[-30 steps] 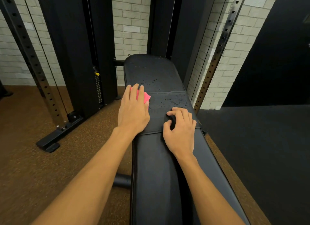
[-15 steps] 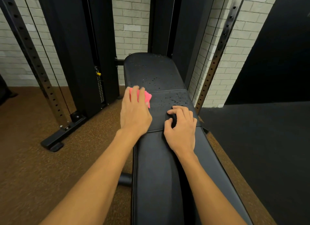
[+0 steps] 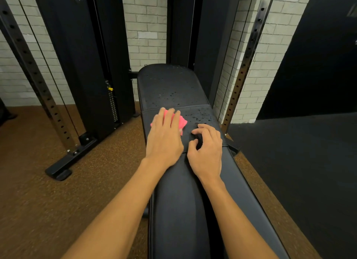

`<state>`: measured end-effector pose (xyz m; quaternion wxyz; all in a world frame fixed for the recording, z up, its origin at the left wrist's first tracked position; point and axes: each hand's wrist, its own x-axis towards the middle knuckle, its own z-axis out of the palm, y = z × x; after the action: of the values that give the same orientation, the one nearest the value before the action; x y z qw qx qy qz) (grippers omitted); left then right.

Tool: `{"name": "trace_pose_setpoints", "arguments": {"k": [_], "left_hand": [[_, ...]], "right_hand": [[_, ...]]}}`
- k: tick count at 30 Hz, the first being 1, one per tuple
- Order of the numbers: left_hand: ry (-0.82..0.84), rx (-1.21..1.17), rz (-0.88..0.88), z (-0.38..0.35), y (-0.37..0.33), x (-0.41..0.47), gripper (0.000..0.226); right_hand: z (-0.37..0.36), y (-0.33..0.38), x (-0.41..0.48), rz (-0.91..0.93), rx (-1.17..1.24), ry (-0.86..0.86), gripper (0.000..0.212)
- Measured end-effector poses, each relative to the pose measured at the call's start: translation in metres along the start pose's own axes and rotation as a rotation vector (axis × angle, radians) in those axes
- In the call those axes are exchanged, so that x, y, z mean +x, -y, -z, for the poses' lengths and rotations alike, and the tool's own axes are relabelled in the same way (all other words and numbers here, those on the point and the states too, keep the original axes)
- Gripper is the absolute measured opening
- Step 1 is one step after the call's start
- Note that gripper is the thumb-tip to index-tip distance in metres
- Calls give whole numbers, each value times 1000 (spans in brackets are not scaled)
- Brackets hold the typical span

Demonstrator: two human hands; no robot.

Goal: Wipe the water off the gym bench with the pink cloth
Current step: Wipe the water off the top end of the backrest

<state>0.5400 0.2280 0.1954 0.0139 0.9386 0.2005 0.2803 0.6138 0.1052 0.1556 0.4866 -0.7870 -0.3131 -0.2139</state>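
A person's left hand [image 3: 164,141] presses a crumpled pink cloth [image 3: 182,122] onto the black padded vinyl gym bench [image 3: 183,210], fingers [image 3: 171,117] straight and close together over it; the cloth shows at the hand's 12 and 1 o'clock; the right hand [image 3: 207,152], at 3 o'clock of the left, rests on the bench, fingers loosely bent, holding nothing; water droplets [image 3: 201,115] bead at its 12 o'clock.

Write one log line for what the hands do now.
left hand: presses pink cloth on gym bench | right hand: loosely curled, rests on bench | water drops: beside and beyond cloth
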Motion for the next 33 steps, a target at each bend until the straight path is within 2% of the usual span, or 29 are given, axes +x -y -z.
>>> {"name": "trace_pose_setpoints", "arguments": {"k": [3, 6, 8, 12, 15, 19, 22, 26, 28, 30, 33], "left_hand": [[15, -61, -12, 0, 3, -19, 67], [23, -281, -16, 15, 12, -28, 78], [1, -427, 24, 25, 21, -34, 76], [-157, -521, 238, 33, 53, -39, 51], [-164, -593, 429, 38, 68, -31, 37], [-156, -717, 588, 37, 69, -21, 37], [-156, -805, 691, 30, 58, -5, 49], [-47, -814, 803, 20, 29, 15, 68], [-54, -781, 798, 15, 21, 16, 67], [-72, -730, 792, 11, 20, 14, 63], [-75, -677, 774, 8, 23, 13, 62]], "right_hand": [[2, -1, -1, -46, 91, -17, 28], [4, 6, 0, -58, 129, -20, 30], [4, 12, 0, -30, 121, -15, 32], [-9, 42, -3, 41, 165, -2, 35], [-30, 74, -6, 87, 98, 97, 43], [-47, 80, -13, 123, -116, 148, 53], [-36, 63, -16, 164, -164, 153, 51], [-14, 35, -1, 49, -153, 184, 62], [-9, 26, 17, -31, -147, 221, 71], [-15, 25, 37, -83, -158, 254, 71], [-33, 36, 56, -38, -180, 235, 66]]}}
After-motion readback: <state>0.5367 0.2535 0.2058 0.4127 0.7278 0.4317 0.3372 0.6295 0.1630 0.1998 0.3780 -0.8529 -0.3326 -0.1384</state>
